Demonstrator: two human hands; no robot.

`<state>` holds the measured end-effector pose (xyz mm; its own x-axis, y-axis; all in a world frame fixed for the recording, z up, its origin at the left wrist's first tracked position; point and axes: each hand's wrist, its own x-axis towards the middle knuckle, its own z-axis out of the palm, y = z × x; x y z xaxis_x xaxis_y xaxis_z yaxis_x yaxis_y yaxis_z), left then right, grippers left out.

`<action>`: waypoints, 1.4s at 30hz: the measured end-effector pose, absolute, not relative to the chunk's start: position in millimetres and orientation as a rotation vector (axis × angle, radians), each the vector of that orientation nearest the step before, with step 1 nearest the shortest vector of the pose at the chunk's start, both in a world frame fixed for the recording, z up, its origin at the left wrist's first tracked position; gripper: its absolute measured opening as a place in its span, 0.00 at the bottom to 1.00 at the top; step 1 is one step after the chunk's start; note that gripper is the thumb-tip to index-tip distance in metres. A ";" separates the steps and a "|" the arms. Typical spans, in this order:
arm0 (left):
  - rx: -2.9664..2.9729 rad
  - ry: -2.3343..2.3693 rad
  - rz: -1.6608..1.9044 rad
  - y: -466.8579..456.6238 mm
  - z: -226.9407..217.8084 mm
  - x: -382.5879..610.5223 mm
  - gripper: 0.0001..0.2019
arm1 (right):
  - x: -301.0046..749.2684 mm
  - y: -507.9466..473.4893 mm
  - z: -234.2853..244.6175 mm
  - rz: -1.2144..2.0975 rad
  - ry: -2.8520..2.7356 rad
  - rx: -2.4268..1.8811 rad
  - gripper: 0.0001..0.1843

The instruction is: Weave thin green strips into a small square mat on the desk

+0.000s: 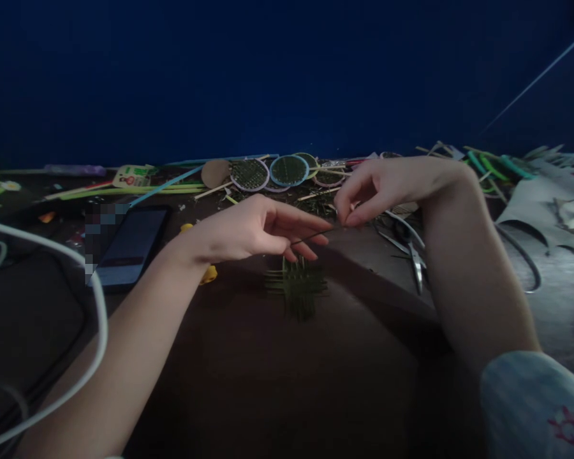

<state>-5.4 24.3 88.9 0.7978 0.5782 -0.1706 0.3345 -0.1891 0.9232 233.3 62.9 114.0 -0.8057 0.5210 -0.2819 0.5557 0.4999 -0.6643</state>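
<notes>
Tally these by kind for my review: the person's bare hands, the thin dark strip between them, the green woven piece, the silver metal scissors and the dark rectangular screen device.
Bare hands: 2 (left hand, right hand)
Thin dark strip: 1
Green woven piece: 1
Silver metal scissors: 1
Dark rectangular screen device: 1
Total: 6

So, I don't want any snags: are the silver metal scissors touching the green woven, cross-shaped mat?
Apart. The head view shows dark tabletop between the scissors, on the right, and the woven mat.
</notes>
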 end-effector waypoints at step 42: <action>1.931 0.890 0.332 19.7 85.3 13.7 0.08 | 211.4 48.9 120.0 -1.133 2.634 0.838 0.10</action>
